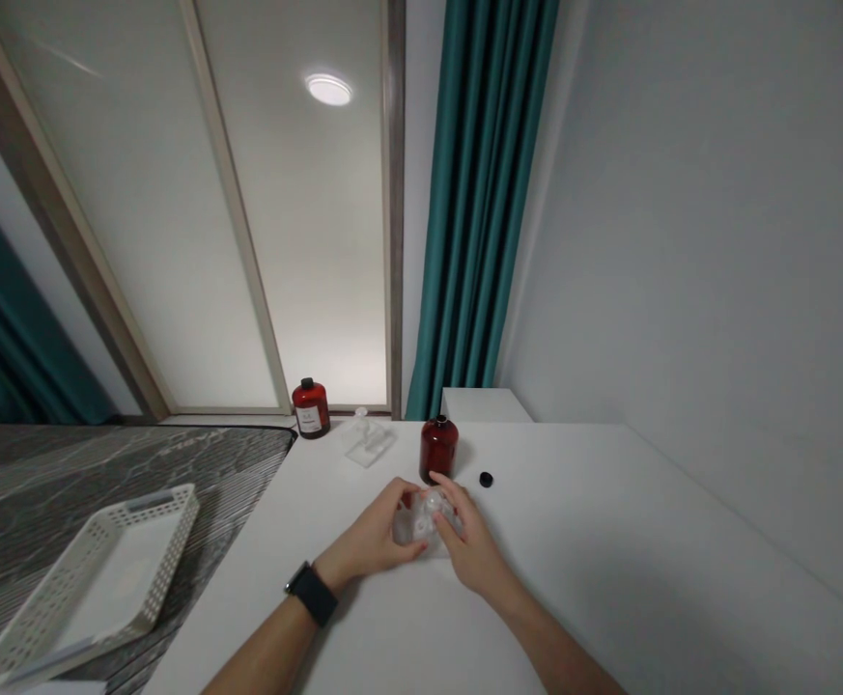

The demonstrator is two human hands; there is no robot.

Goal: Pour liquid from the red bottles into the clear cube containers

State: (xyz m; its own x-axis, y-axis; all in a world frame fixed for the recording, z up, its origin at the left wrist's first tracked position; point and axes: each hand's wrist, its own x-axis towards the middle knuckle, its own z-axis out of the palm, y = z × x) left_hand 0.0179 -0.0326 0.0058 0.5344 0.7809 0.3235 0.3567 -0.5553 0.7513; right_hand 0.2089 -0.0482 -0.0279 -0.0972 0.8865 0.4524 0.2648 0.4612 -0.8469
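Both hands are closed around a crinkled clear plastic packet (418, 526) just above the white table. My left hand (381, 529) grips its left side, thumb below and fingers above. At the right side, my right hand (468, 536) pinches the packet between thumb and fingers. Something whitish shows inside, too unclear to name. Right behind the hands stands a dark red bottle (438, 452) with its neck uncapped. A small black cap (486, 479) lies on the table to the right of that bottle.
At the table's (573, 579) far left corner stands a second red bottle (310, 410), labelled and black-capped. Beside it, a whitish pump head (361, 421) rests with a clear plastic packet (372, 446). A white perforated basket (95, 579) is left of the table. A wall (717, 290) runs along the right.
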